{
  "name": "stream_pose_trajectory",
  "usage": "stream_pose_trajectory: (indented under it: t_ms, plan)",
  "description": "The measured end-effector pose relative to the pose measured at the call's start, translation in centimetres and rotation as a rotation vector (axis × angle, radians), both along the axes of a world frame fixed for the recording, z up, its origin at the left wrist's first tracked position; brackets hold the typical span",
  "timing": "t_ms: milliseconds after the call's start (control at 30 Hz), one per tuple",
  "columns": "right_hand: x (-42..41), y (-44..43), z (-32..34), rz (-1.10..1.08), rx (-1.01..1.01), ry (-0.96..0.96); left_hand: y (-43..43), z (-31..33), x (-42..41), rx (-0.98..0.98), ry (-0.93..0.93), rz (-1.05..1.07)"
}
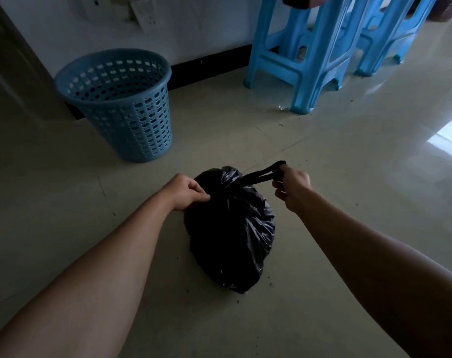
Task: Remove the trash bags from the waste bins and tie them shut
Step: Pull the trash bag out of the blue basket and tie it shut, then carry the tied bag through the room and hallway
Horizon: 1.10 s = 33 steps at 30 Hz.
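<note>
A full black trash bag sits on the tiled floor in front of me, its neck gathered at the top. My right hand grips a black strip of the bag's top and pulls it taut to the right. My left hand is closed on the bag's left side near the neck. A blue perforated waste bin stands upright at the back left, apart from the bag, with no liner visible inside it.
Two blue plastic stools stand at the back right by the white wall. A door frame is at the far left. Small crumbs of dirt lie on the floor around the bag.
</note>
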State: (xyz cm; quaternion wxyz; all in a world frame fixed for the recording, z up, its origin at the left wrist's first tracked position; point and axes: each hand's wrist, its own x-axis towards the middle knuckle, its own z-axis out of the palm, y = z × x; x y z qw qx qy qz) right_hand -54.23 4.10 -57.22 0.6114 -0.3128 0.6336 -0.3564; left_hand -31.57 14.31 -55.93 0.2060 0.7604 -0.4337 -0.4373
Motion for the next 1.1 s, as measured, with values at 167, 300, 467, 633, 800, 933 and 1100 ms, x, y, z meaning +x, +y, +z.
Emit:
stream_pose_trajectory:
  t_ms: [167, 300, 467, 633, 800, 933, 1100]
  plan:
    - [1.0, -1.4, 0.7, 0.064, -0.006, -0.138, -0.2, -2.6, 1.6, -0.209, 0.272, 0.652]
    - [1.2, 1.3, 1.0, 0.171, -0.012, -0.078, 2.2, -6.1, 0.7, -0.106, 0.164, 0.815]
    - [-1.1, 7.3, 2.8, 0.248, 0.152, 0.009, 9.6, -6.8, -3.1, 0.174, 0.108, 0.731]
    - [-3.0, 11.2, 8.1, 0.446, 0.193, 0.282, 14.9, -0.5, -5.4, 0.437, 0.127, 0.451]
    - [-3.7, 12.5, 17.3, 0.703, 0.057, 0.678, 16.6, 10.6, -6.8, 0.443, 0.065, 0.292]
    - [-5.8, 12.4, 26.9, 0.879, 0.058, 0.830, 16.1, 21.8, -8.4, 0.442, -0.027, 0.162]
    - [-11.2, 14.5, 38.0, 0.978, 0.146, 0.939, 14.7, 34.5, -12.2, 0.430, -0.102, 0.002]
